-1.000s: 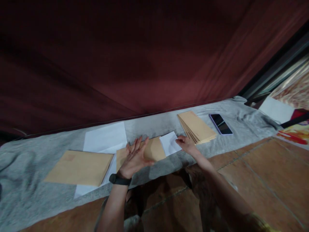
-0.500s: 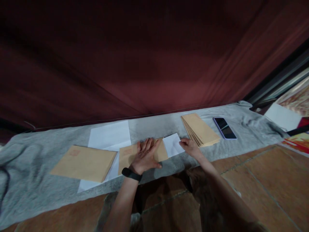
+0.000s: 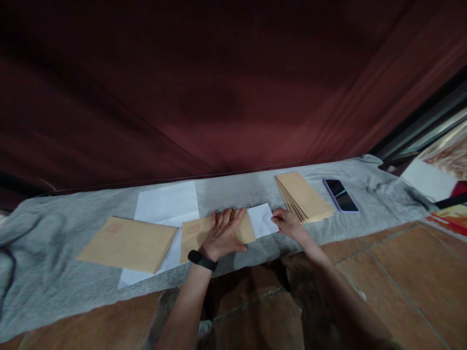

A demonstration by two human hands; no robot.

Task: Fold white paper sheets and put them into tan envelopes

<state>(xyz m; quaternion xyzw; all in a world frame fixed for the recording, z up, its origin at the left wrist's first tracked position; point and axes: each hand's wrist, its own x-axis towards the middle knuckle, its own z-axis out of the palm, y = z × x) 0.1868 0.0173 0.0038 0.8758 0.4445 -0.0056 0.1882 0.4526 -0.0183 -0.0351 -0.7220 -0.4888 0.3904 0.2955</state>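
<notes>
A brown envelope (image 3: pixel 195 238) lies flat on the grey cloth in front of me. My left hand (image 3: pixel 223 234), with a black band at the wrist, rests on it with the fingers spread. From the envelope's right end sticks out a folded white paper (image 3: pixel 263 221); how far it reaches inside is hidden. My right hand (image 3: pixel 287 222) pinches the right edge of that paper between thumb and fingers. Just beyond the right hand lies a fanned stack of brown envelopes (image 3: pixel 304 194).
On the left, more brown envelopes (image 3: pixel 127 245) lie over white sheets (image 3: pixel 166 201). A phone (image 3: pixel 341 195) in a purple case is at the right. The grey cloth (image 3: pixel 47 243) runs along a dark red curtain (image 3: pixel 233 97), with brown floor tiles (image 3: pixel 412 272) in front.
Both hands keep their places on the envelope and the paper. The right hand's fingers have shifted slightly on the paper's edge, and the whole view has moved a little.
</notes>
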